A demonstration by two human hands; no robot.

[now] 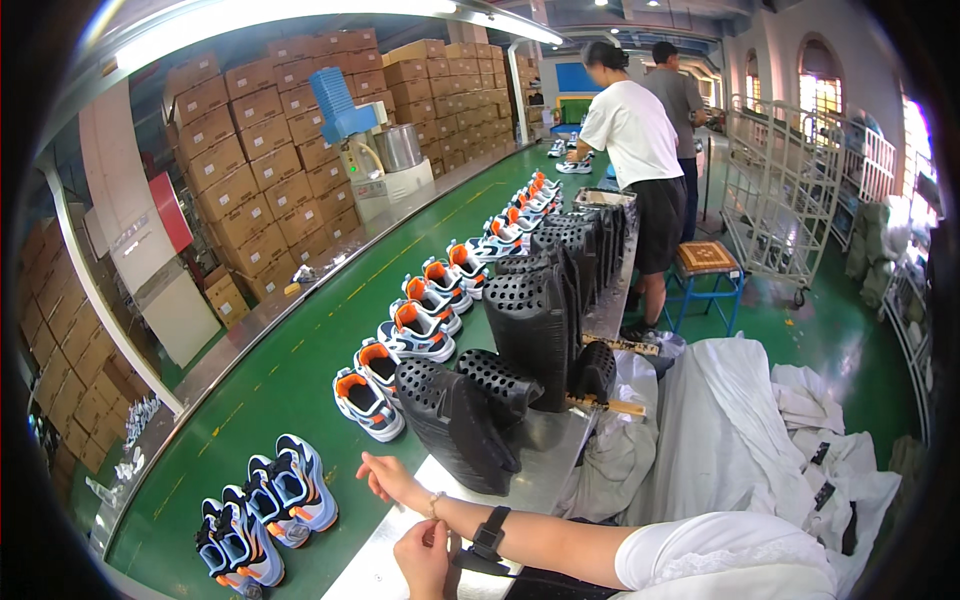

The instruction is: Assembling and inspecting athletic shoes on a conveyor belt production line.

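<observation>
1. Green belting runs the length of the conveyor belt (300, 370), from the near left corner away toward the far end of the hall, and it lies open along its left edge beside the steel rail.
2. Along the belt's right edge stands a steel tabletop (560, 445), its near end bare in a narrow strip where the person's arms come in.
3. Stacked cardboard boxes (260, 130) wall the room on the left; a wire cart (780, 190) and a stool (706, 262) stand on the green floor to the right, past two other people working at the far end of the line.
4. White cloth (740, 420) is heaped off the tabletop's right edge.
5. Black perforated shoe forms (455, 420) crowd the tabletop from the near end to the far end, leaving little room between them.
6. The right hand (392, 478) reaches across to the tabletop's left edge, fingers loosely curled and gripping nothing I can see, just below the nearest black form and apart from it.
7. The left hand (425, 555) rests low at the near edge of the tabletop, touching the right forearm beside a black wristband (489, 533); whether its fingers are open or closed I cannot tell.
8. Blue and white sneakers (290, 490) sit on the belt at its near end, left of the right hand and well clear of it; orange-tongued pairs (415, 330) line the belt's right edge farther on.
</observation>
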